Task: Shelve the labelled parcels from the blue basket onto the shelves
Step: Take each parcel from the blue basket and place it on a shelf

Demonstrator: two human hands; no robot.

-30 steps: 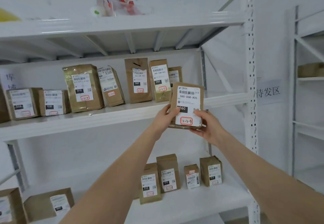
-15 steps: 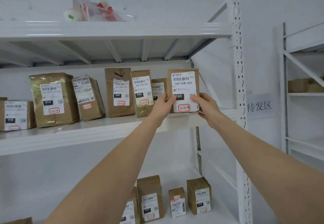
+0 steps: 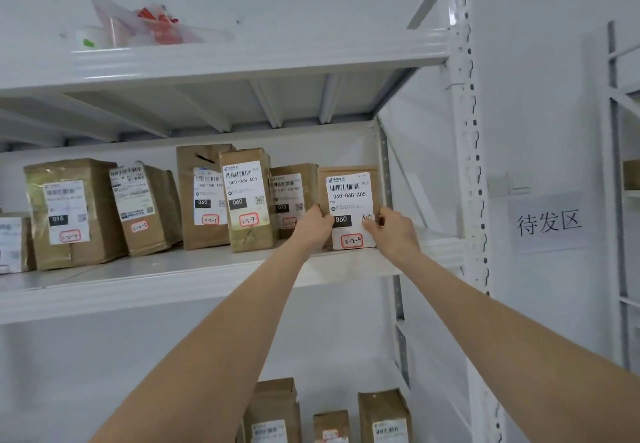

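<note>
A brown parcel [image 3: 349,196] with a white label reading 060-06B-A05 and a red-boxed 3-2-9 stands upright at the right end of the middle shelf [image 3: 173,279]. My left hand [image 3: 317,226] grips its left edge and my right hand [image 3: 393,231] grips its right edge. Its bottom rests on the shelf surface. To its left stands a row of several labelled brown parcels [image 3: 246,200]. The blue basket is out of view.
The white perforated rack upright [image 3: 471,172] stands just right of the parcel. A clear bag with red items [image 3: 152,26] lies on the top shelf. More parcels [image 3: 384,415] stand on the lower shelf. A paper sign [image 3: 549,222] hangs on the wall; another rack [image 3: 620,200] is far right.
Both hands lifted the parcel from below the shelf edge up and onto the middle shelf, setting it at the right end of the row. The camera tilted upward.
</note>
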